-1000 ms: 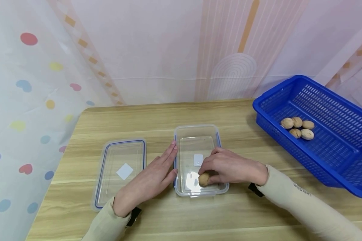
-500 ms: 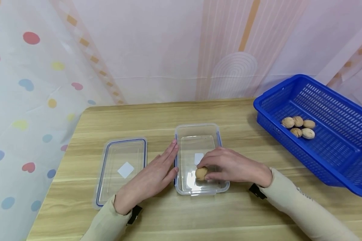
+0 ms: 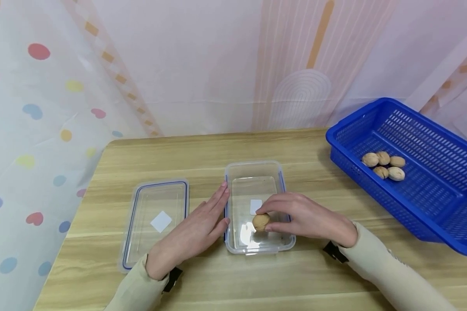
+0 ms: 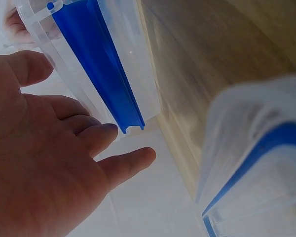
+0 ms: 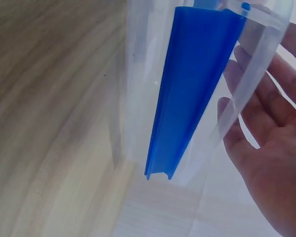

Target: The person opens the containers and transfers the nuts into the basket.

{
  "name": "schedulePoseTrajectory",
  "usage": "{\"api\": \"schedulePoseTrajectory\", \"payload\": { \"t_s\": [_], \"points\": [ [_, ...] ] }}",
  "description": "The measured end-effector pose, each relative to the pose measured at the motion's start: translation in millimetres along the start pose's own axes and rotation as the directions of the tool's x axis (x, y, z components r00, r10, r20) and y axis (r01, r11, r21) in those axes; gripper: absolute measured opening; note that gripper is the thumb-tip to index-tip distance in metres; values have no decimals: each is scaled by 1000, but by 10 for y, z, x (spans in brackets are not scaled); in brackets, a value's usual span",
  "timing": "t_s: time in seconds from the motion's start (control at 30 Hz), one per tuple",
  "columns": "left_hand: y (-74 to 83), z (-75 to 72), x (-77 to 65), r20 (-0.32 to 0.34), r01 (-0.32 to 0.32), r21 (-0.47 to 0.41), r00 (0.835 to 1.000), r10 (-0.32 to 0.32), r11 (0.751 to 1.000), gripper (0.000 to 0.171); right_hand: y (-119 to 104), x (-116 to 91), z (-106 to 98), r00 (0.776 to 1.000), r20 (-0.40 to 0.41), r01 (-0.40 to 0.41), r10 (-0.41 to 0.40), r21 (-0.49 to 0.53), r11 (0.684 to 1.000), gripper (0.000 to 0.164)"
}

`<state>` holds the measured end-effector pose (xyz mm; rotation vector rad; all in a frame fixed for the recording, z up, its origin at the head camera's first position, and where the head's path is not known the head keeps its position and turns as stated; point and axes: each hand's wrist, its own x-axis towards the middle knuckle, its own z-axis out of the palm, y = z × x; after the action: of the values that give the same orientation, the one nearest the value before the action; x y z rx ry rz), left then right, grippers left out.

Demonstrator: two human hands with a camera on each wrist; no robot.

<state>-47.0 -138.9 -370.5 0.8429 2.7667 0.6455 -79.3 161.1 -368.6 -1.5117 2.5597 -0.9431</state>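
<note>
My right hand (image 3: 301, 216) pinches a walnut (image 3: 261, 222) between thumb and fingertips, over the near half of a clear plastic food container (image 3: 253, 163). No other walnut shows inside that container. With its fingers straight, my left hand (image 3: 192, 233) lies along the container's left side, fingertips at the rim. In the left wrist view, a blue side clip (image 4: 96, 64) hangs folded down near these fingers. Another blue clip (image 5: 192, 89) hangs on the opposite side in the right wrist view, where the right fingers reach past the rim and the walnut is hidden.
A clear lid (image 3: 155, 194) with a blue seal and a white sticker lies left of the container. To the right stands a blue perforated basket (image 3: 377, 201) with several walnuts (image 3: 396, 173) in it. A patterned curtain (image 3: 202, 77) hangs behind the wooden table (image 3: 202, 160).
The walnut in my right hand has shifted slightly away from the container's near edge, and the right wrist has drawn a little to the right. My left hand stays in place.
</note>
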Motion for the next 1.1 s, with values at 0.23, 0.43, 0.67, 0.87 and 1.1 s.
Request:
{"api": "schedulePoseTrajectory", "payload": {
  "t_s": [0.23,0.43,0.67,0.87,1.1],
  "points": [
    [7,1,-30,-12,-2,2,1000,2,1000,67,-39,-85,-73,995,-98,0,2,11,1000,38],
    [5,-4,-38,-16,8,5,1000,-8,1000,68,-71,-165,-172,988,-155,-11,14,23,1000,36],
    [9,-7,-28,-20,11,5,1000,-11,1000,68,-67,-258,-281,968,-250,6,-3,10,1000,32],
    [8,-5,-21,-16,9,10,1000,-9,1000,68,-66,-335,-386,947,-321,4,-10,-18,1000,30],
    [4,0,-5,-12,4,18,1000,-4,1000,68,-100,-463,-518,927,-374,-56,33,-51,997,34]
  ]
}}
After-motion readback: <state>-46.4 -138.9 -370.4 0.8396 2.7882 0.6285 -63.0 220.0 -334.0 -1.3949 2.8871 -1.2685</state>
